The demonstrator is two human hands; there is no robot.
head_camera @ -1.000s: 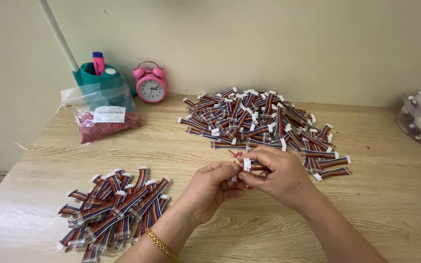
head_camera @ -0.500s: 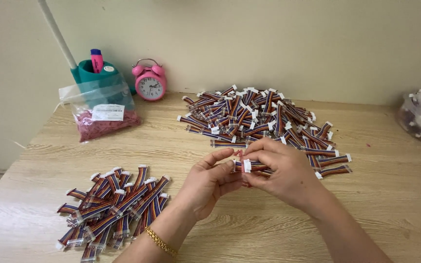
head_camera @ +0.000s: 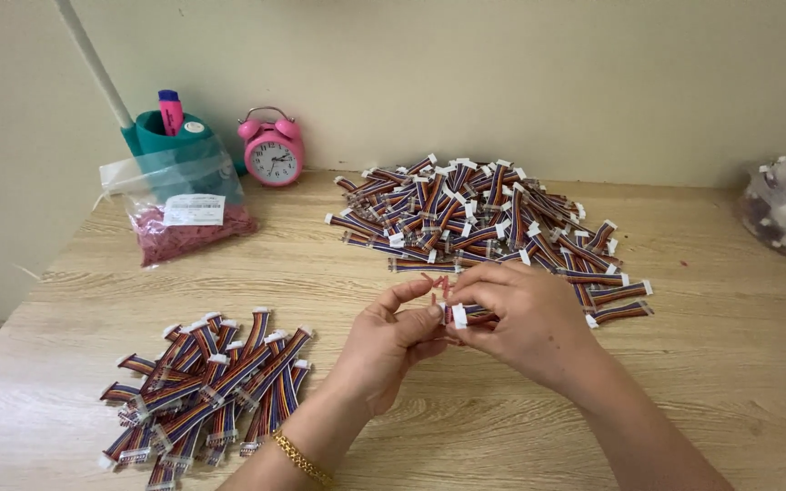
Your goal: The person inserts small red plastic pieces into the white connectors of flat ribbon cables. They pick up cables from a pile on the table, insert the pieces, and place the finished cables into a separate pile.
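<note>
A: Pinching what, mid-frame?
B: Both hands, left hand (head_camera: 391, 341) and right hand (head_camera: 522, 320), close fingertips on one cable bundle (head_camera: 468, 314), steadying it.
A: Supply?
B: The big pile (head_camera: 484, 214) just above; a smaller pile (head_camera: 206, 386) lower left.

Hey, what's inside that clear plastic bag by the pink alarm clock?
The clear plastic bag holds a heap of small dark pink pieces along its bottom. A white label covers part of it, and the pieces are too small to identify.

Clear plastic bag (head_camera: 175, 214) — white label (head_camera: 193, 210) — back-left of table.
</note>
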